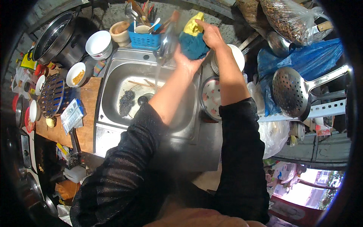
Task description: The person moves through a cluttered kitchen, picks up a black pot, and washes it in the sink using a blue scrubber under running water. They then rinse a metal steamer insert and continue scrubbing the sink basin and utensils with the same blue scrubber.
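Note:
Behind the sink's right rear corner, my left hand (188, 61) cups a teal cloth (193, 46) from below. A yellow item (194, 25) rests against the cloth's top; its exact kind is unclear. My right hand (212, 34) grips it from the right, with the index finger lying on it. Water runs from the metal faucet (166, 45) into the stainless steel sink (113, 72), left of my left forearm. In the basin lie a dark mesh scouring pad (127, 103), a drain strainer (142, 100) and chopsticks (141, 83). My left forearm hides part of the basin.
A blue plastic basket (146, 41) of utensils and a mortar (120, 35) stand behind the sink. Left are white bowls (97, 44), a large pot (55, 37) and a wooden board (88, 99). Right are a lidded pan (211, 96) and a skimmer (290, 88) above a perforated rail.

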### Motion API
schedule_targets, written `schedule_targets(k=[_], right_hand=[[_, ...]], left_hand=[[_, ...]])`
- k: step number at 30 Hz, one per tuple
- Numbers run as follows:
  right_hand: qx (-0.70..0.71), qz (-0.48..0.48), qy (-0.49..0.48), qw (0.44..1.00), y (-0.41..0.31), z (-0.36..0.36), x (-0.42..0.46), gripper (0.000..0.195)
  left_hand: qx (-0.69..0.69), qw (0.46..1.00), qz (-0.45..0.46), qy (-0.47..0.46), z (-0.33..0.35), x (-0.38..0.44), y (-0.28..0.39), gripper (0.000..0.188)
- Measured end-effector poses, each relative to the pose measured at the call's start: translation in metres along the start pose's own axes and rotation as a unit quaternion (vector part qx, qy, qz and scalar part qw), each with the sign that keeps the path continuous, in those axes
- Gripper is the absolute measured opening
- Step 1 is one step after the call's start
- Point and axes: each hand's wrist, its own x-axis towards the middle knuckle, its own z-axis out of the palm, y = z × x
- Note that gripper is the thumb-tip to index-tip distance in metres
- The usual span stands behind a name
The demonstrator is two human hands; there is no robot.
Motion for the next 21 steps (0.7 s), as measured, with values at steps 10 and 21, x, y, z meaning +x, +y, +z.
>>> schedule_targets(k=[10,21], right_hand=[[0.154,0.189,0.098,0.965,-0.091,-0.015,-0.177,0.024],[0.137,0.083,0.101,0.982,-0.174,0.044,-0.261,0.023]], left_hand=[[0.059,0.992,-0.055,0.095,-0.033,-0.119,0.002,0.044],[0.319,0.923,-0.035,0.215,-0.085,-0.210,0.038,0.036]])
